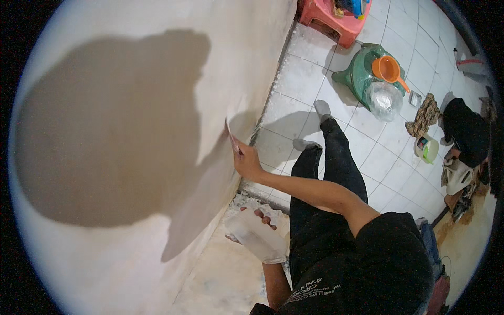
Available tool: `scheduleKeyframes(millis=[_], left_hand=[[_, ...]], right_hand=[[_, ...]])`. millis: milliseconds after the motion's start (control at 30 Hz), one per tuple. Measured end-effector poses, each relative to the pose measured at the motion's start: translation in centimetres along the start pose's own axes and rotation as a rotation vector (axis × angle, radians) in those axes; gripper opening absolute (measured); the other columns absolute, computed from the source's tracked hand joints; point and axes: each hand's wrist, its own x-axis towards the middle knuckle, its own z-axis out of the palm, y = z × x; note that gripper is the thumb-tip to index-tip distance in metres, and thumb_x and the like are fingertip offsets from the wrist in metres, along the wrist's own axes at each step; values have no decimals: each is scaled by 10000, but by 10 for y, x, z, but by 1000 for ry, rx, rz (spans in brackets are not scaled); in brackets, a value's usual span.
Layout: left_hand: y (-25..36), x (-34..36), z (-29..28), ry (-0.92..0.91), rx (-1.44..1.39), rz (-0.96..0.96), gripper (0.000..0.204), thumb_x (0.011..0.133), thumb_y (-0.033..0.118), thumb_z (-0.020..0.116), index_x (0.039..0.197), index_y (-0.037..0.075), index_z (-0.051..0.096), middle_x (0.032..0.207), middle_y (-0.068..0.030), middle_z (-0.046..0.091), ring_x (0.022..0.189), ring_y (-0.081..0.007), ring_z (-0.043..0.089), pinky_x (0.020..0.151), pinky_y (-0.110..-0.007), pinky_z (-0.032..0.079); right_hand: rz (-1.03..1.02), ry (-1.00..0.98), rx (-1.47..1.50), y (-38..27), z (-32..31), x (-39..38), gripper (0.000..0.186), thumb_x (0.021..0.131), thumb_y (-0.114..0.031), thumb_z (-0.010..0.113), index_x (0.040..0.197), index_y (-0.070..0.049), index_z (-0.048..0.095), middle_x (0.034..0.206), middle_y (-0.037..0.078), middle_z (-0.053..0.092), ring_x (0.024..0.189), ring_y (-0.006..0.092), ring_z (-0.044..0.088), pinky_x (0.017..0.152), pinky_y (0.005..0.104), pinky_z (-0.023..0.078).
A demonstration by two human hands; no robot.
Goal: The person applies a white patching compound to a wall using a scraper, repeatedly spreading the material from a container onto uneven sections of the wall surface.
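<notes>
My right hand reaches across to the pale wall and grips a thin, flat scraper-like blade. The blade is seen nearly edge-on, close to or against the wall; I cannot tell whether it touches. Lower down, my left hand is wrapped round a whitish, translucent rectangular plastic container, its fingertips showing over the far edge. What the container holds cannot be made out.
White floor tiles meet the wall's base. A green upturned-looking stool bears an orange dipper and a clear plastic bag. Beyond stands a pink stool. At right lie a crumpled cloth, a green-lidded tub and dark clothing.
</notes>
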Motion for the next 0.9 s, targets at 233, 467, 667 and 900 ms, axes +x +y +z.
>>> scheduleKeyframes(millis=[233, 467, 667, 900], left_hand=[[46, -28, -8, -25, 144, 54, 740, 857, 673, 510, 1412, 211, 349, 1294, -139, 451, 1088, -353, 515, 859, -516, 486], [66, -56, -33, 65, 208, 74, 736, 857, 692, 483, 1383, 185, 397, 1244, -141, 496, 1035, -331, 536, 828, -498, 500], [70, -47, -47, -5, 47, -95, 839, 826, 727, 498, 1377, 105, 384, 1252, -161, 491, 1032, -358, 523, 817, -516, 508], [45, -8, -24, -259, -92, -124, 972, 731, 745, 602, 1422, 117, 333, 1343, -240, 414, 1152, -450, 474, 934, -636, 429]], right_hand=[[-116, 375, -23, 46, -13, 42, 354, 912, -106, 474, 1229, 10, 581, 1086, 264, 641, 1025, 363, 641, 886, 379, 492], [-95, 383, -80, 35, 3, 83, 424, 838, -18, 481, 1252, 12, 567, 985, 282, 649, 926, 393, 651, 809, 420, 495], [-279, 235, -40, 61, 14, -24, 296, 887, -48, 498, 1152, 16, 613, 813, 230, 642, 658, 292, 621, 673, 363, 493], [-132, 127, -65, 41, -103, -98, 134, 934, -129, 562, 1026, -31, 565, 797, 13, 576, 630, 79, 517, 549, 256, 443]])
